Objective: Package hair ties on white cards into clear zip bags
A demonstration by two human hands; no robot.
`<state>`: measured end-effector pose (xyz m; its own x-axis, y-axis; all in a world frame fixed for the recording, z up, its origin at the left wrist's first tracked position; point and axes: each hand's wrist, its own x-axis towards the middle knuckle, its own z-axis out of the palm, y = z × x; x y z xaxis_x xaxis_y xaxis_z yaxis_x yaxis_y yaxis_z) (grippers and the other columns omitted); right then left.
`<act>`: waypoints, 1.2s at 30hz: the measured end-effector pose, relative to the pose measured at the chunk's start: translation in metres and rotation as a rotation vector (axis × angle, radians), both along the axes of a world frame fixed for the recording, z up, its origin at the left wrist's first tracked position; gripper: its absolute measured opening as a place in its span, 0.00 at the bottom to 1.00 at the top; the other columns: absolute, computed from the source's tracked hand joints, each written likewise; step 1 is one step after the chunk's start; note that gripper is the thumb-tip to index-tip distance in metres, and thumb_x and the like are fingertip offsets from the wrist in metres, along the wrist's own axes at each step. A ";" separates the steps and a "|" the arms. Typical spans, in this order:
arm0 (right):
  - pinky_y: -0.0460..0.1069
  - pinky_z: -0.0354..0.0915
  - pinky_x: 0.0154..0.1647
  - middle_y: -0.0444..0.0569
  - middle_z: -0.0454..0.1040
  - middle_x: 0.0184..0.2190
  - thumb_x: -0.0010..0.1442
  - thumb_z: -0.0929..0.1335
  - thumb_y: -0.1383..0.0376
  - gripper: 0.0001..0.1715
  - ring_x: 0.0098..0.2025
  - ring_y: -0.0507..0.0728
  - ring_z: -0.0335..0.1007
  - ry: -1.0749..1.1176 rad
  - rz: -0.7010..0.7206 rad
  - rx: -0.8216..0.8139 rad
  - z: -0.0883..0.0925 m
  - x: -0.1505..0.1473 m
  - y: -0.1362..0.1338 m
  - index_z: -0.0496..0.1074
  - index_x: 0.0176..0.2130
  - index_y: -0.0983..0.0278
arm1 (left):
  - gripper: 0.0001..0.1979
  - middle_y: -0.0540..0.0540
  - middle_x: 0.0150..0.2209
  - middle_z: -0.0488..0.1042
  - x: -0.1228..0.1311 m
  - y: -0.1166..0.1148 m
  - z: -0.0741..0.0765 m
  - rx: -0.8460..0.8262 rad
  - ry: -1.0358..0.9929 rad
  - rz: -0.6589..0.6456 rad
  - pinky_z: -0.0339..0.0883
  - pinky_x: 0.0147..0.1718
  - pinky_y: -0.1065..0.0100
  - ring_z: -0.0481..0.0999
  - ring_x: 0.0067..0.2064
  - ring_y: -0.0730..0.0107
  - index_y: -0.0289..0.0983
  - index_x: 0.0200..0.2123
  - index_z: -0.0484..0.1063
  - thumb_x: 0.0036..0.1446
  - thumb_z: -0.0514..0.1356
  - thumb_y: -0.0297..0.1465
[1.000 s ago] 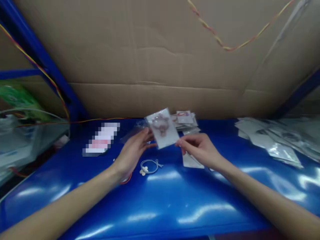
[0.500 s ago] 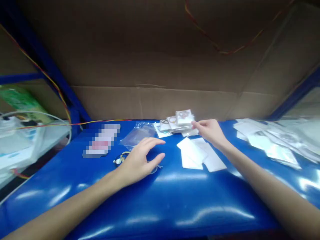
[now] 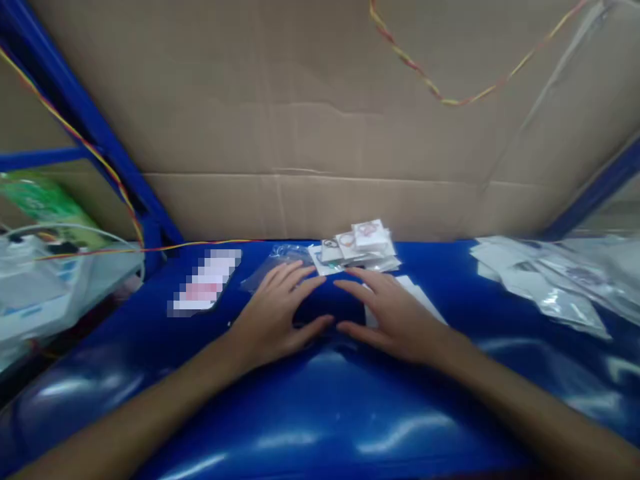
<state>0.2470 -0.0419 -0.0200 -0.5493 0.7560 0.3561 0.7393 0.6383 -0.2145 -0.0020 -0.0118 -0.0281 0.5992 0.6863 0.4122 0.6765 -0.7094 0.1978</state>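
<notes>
My left hand (image 3: 280,310) is open over the blue surface (image 3: 300,420), fingers spread, holding nothing. It partly covers a clear plastic bag (image 3: 290,253) and hides most of the small items under it. Facing it, my right hand (image 3: 395,310) is open too, thumb and fingers apart and nothing between them. White cards (image 3: 423,297) lie partly hidden beneath the right hand. Just beyond the fingertips is a pile of small clear packets on white cards (image 3: 370,233), with what look like rings or bands inside.
A phone-like object with a blurred-out face (image 3: 207,283) lies at left. Flat plastic packets (image 3: 560,293) spread at right. Cardboard (image 3: 310,133) stands behind, with a red-yellow twisted wire (image 3: 450,102) hanging across it. A blue frame post (image 3: 95,120) rises at left, near a green package (image 3: 45,203).
My right hand has left the packet pile, come back toward the middle and opened, now over the white cards. My left hand stays nearly in place. The picture is brighter on the cardboard.
</notes>
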 end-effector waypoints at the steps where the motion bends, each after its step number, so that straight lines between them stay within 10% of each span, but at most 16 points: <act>1: 0.68 0.60 0.67 0.61 0.61 0.70 0.67 0.67 0.47 0.38 0.69 0.71 0.59 -0.050 0.003 -0.028 -0.001 -0.002 -0.002 0.63 0.69 0.59 | 0.32 0.34 0.66 0.70 0.000 -0.001 -0.001 -0.008 0.040 0.004 0.51 0.68 0.40 0.63 0.69 0.38 0.38 0.62 0.72 0.61 0.61 0.50; 16: 0.69 0.59 0.67 0.62 0.58 0.72 0.69 0.64 0.45 0.40 0.70 0.74 0.57 -0.176 -0.090 -0.041 -0.006 0.005 0.005 0.62 0.70 0.62 | 0.28 0.34 0.66 0.69 -0.001 0.002 -0.007 -0.132 0.078 0.003 0.50 0.69 0.39 0.63 0.69 0.41 0.40 0.62 0.72 0.65 0.57 0.48; 27: 0.66 0.64 0.63 0.67 0.65 0.66 0.70 0.64 0.48 0.35 0.65 0.74 0.66 -0.244 -0.203 -0.159 -0.004 0.033 0.021 0.68 0.65 0.67 | 0.25 0.30 0.51 0.81 -0.024 0.036 0.003 -0.150 0.217 0.467 0.72 0.49 0.49 0.80 0.52 0.38 0.30 0.57 0.75 0.65 0.54 0.39; 36: 0.65 0.65 0.61 0.65 0.70 0.62 0.70 0.64 0.47 0.33 0.61 0.72 0.69 -0.242 -0.174 -0.161 -0.002 0.028 0.018 0.72 0.62 0.65 | 0.21 0.37 0.41 0.85 -0.022 0.035 0.009 -0.123 0.293 0.484 0.71 0.40 0.58 0.84 0.42 0.46 0.36 0.55 0.78 0.64 0.51 0.31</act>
<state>0.2750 -0.0243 -0.0221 -0.4610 0.8818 0.0996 0.8762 0.4701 -0.1066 -0.0241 0.0229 -0.0191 0.2822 0.9431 0.1761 0.9571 -0.2892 0.0150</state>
